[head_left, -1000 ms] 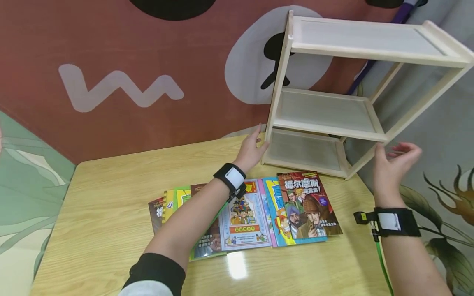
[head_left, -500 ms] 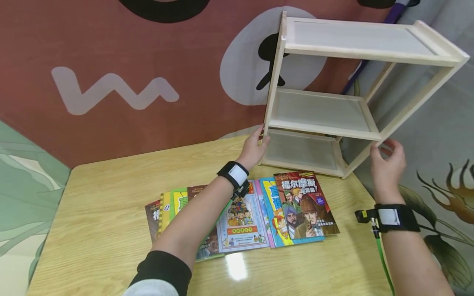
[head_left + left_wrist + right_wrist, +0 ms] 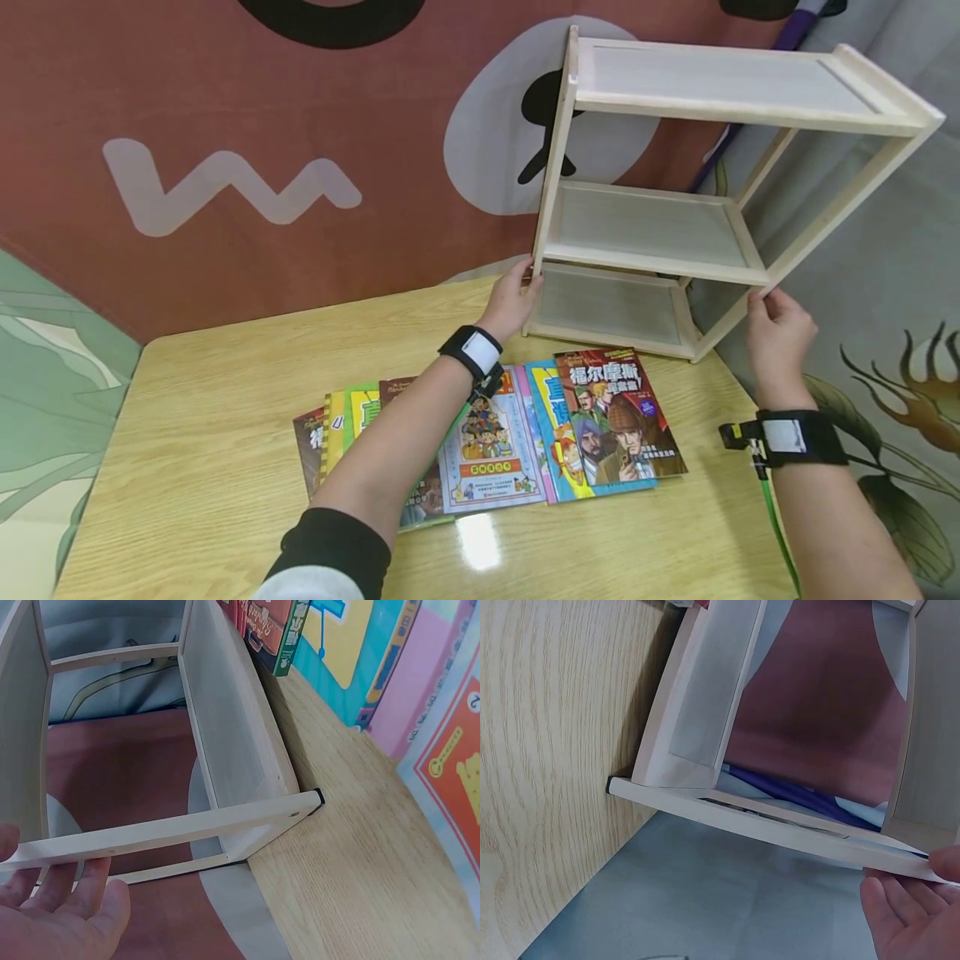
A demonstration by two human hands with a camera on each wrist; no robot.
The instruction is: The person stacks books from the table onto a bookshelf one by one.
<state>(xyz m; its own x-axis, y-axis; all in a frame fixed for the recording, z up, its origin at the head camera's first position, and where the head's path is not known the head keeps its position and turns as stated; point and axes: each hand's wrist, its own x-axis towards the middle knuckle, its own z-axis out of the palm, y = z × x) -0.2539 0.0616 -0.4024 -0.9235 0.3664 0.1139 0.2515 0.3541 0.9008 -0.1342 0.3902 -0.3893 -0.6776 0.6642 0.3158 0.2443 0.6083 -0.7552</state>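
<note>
A pale wooden shelf rack (image 3: 656,267) with three tiers stands at the back right of the table. My left hand (image 3: 511,298) grips its left front post low down, below the middle tier. In the left wrist view the fingers (image 3: 91,889) curl under that post with the thumb on its other side. My right hand (image 3: 780,337) pinches the right front post near the middle tier. The right wrist view has its thumb (image 3: 946,862) on one face of the post and the fingers beneath.
Several comic-style books (image 3: 491,454) lie overlapping in front of the rack, partly hidden by my left forearm. A detective-cover book (image 3: 622,417) tops the right end, close to the rack's base. Behind the wooden table (image 3: 217,400) hangs a reddish cloth (image 3: 300,100); a grey curtain is at right.
My right hand has moved left to the right post and closed on it. My left hand has gone from beside the left post to gripping it. The books lie unchanged.
</note>
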